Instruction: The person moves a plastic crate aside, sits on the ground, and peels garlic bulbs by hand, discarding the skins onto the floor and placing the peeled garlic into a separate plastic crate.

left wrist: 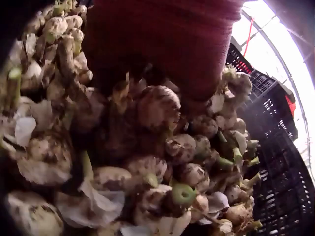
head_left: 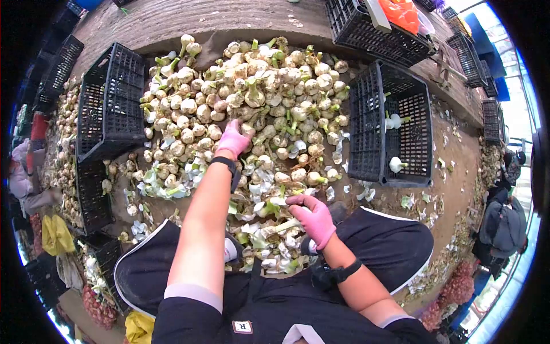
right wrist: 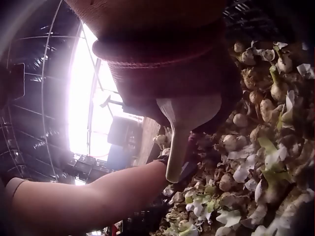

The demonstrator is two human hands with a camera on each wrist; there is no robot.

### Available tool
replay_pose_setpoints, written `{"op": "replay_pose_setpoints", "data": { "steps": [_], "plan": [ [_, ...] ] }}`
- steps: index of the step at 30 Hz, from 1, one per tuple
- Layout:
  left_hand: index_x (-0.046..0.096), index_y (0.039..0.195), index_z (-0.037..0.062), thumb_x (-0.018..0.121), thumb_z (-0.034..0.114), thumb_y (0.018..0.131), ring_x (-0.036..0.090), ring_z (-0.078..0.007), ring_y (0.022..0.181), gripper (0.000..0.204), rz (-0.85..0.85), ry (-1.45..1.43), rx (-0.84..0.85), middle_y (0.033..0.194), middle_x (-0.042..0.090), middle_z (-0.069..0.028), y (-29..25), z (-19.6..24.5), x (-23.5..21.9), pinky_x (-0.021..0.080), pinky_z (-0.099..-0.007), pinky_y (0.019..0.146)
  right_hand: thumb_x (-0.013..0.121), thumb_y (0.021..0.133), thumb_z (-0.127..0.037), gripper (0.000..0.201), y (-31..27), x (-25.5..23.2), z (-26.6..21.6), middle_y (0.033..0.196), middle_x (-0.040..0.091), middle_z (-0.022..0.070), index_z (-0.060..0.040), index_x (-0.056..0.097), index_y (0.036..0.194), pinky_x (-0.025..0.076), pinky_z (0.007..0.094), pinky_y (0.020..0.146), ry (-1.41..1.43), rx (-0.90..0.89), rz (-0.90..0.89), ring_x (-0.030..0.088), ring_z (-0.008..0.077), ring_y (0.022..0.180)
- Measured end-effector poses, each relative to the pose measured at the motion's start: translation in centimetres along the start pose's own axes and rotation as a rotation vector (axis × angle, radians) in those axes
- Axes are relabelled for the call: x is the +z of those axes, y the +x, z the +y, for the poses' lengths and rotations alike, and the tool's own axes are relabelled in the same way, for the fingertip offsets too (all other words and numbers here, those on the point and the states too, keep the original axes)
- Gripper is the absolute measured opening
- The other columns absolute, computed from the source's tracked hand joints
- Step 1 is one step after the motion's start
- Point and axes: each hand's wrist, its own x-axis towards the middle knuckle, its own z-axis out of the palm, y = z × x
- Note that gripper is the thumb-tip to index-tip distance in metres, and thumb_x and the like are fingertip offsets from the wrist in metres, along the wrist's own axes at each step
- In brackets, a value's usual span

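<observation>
My left hand (head_left: 234, 140), in a pink glove, reaches into the big heap of unpeeled garlic bulbs (head_left: 189, 106). Its thumb and fingers lie on either side of a dirty garlic bulb (head_left: 246, 129). In the left wrist view a bulb (left wrist: 158, 109) shows right below the dark glove (left wrist: 162, 44), whose fingertips are hidden. Close to my lap, my gloved right hand (head_left: 315, 221) grips a clean white garlic bulb (right wrist: 191, 112). The long cut stem (right wrist: 178, 155) of that bulb sticks out of the grip, pointing left in the head view.
A black crate (head_left: 421, 143) on the right holds a few clean white bulbs (head_left: 395, 121). Another black crate (head_left: 123, 103) stands left of the heap. Peeled skins (head_left: 275, 243) litter the ground between my crossed legs. A crate with an orange bag (head_left: 399, 14) is at the back right.
</observation>
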Motion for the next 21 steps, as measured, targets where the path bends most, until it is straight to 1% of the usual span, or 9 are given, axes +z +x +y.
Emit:
{"op": "replay_pose_setpoints", "data": {
  "steps": [3,5,6,7,9,10,13,16,21],
  "plan": [
    [0.048,0.123,0.0069,0.073,0.031,0.07,0.054,-0.0358,0.113,0.064,-0.097,0.09,-0.204,0.128,0.05,-0.0217,-0.5,2.3,1.1,0.045,-0.0406,0.095,0.061,0.082,-0.016,0.024,0.4,0.5,1.0,0.09,0.066,0.0012,-0.0031,0.067,0.102,0.045,0.0226,0.07,0.0,-0.111,0.0,0.055,0.0067,0.073],
    [0.046,0.127,0.008,0.073,0.028,0.069,0.054,-0.0355,0.113,0.067,-0.014,0.127,-0.243,0.128,0.05,-0.0212,-2.5,3.4,1.5,0.045,-0.0406,0.095,0.061,0.082,-0.017,0.026,0.4,0.6,0.9,0.089,0.066,0.0017,-0.0034,0.068,0.103,0.045,0.0231,0.066,-0.03,-0.145,0.006,0.054,0.0068,0.068],
    [0.053,0.121,0.0073,0.072,0.026,0.07,0.06,-0.0354,0.103,0.057,0.109,0.13,-0.205,0.112,0.06,-0.02,-3.2,3.2,2.2,0.048,-0.0397,0.089,0.061,0.082,-0.018,0.026,0.3,0.6,0.5,0.089,0.066,0.0021,-0.0038,0.068,0.102,0.045,0.0233,0.066,-0.046,-0.093,0.001,0.054,0.007,0.068],
    [0.053,0.121,0.0073,0.072,0.026,0.07,0.06,-0.0354,0.103,0.057,0.112,0.13,-0.204,0.112,0.06,-0.02,-3.0,2.4,2.5,0.048,-0.0397,0.089,0.061,0.082,-0.02,0.027,0.2,0.7,0.2,0.089,0.066,0.0025,-0.0041,0.068,0.102,0.046,0.0236,0.066,-0.061,-0.043,-0.005,0.055,0.0073,0.068],
    [0.061,0.109,0.0061,0.069,0.019,0.072,0.064,-0.0294,0.086,0.039,-0.133,-0.277,-0.177,0.091,0.066,-0.0137,-2.8,0.3,2.5,0.051,-0.0358,0.077,0.061,0.081,-0.02,0.028,0.3,0.7,0.8,0.088,0.066,0.0018,-0.0048,0.068,0.103,0.045,0.0234,0.065,-0.028,-0.069,-0.002,0.054,0.007,0.068],
    [0.065,0.099,0.0041,0.061,0.009,0.076,0.062,-0.0201,0.073,0.024,-0.134,-0.689,-0.269,0.079,0.065,-0.0069,-3.6,-0.4,2.7,0.05,-0.03,0.066,0.061,0.081,-0.019,0.028,0.4,0.6,0.8,0.089,0.065,0.0015,-0.0047,0.068,0.103,0.045,0.0233,0.066,-0.017,-0.058,-0.007,0.054,0.0072,0.069],
    [0.063,0.104,0.0004,0.051,-0.002,0.078,0.061,-0.0144,0.078,0.029,-0.224,-0.924,-0.194,0.092,0.067,-0.006,-6.1,1.0,0.3,0.05,-0.0269,0.07,0.06,0.08,-0.017,0.029,0.9,0.3,1.3,0.095,0.066,0.0029,-0.0031,0.067,0.104,0.045,0.0231,0.077,0.096,-0.053,-0.032,0.056,0.0092,0.084],
    [0.062,0.11,0.0001,0.052,0.001,0.08,0.061,-0.014,0.09,0.031,-0.149,-0.848,-0.016,0.099,0.066,-0.0071,-7.2,1.3,0.2,0.049,-0.0255,0.08,0.058,0.079,-0.015,0.031,1.2,0.4,1.5,0.098,0.066,0.005,-0.001,0.066,0.105,0.045,0.0242,0.08,0.084,-0.082,-0.005,0.058,0.0107,0.088],
    [0.056,0.124,0.0094,0.058,0.009,0.082,0.056,-0.0262,0.114,0.042,-0.055,-0.08,0.305,0.124,0.058,-0.0126,-8.3,4.9,-0.5,0.044,-0.0324,0.097,0.059,0.079,-0.015,0.031,-0.3,1.7,1.1,0.095,0.066,0.0029,-0.0008,0.066,0.106,0.045,0.0241,0.076,0.065,-0.162,-0.009,0.056,0.0093,0.082]
  ]
}}
